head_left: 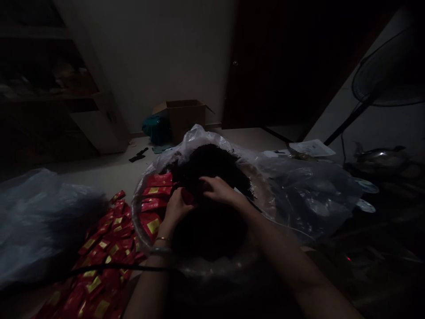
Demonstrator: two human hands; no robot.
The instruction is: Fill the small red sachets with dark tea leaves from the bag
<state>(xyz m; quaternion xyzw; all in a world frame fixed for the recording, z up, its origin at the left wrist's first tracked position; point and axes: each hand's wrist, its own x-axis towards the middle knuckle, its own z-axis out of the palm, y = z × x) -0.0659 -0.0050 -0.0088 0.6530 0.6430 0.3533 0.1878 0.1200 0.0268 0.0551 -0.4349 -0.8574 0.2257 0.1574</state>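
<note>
My left hand (178,208), with a bangle on its wrist, is closed round a small red packet (187,196). Close on its right, my right hand (219,190) hovers over the dark heap with its fingers bent inward. What those fingers hold, if anything, is lost in the dark. Both hands are above a wide round container lined with clear plastic (141,235). In it lies a heap of black, loose, leaf-like material (212,161). Several red packets with gold labels (153,204) lie in a row along its left side.
Many more red packets (109,252) are piled left of the container, beside a large clear plastic bag (40,221). A dark cord (122,266) crosses them. Another plastic bag (315,195) lies right. Behind stand an open cardboard box (187,117) and a fan (388,75).
</note>
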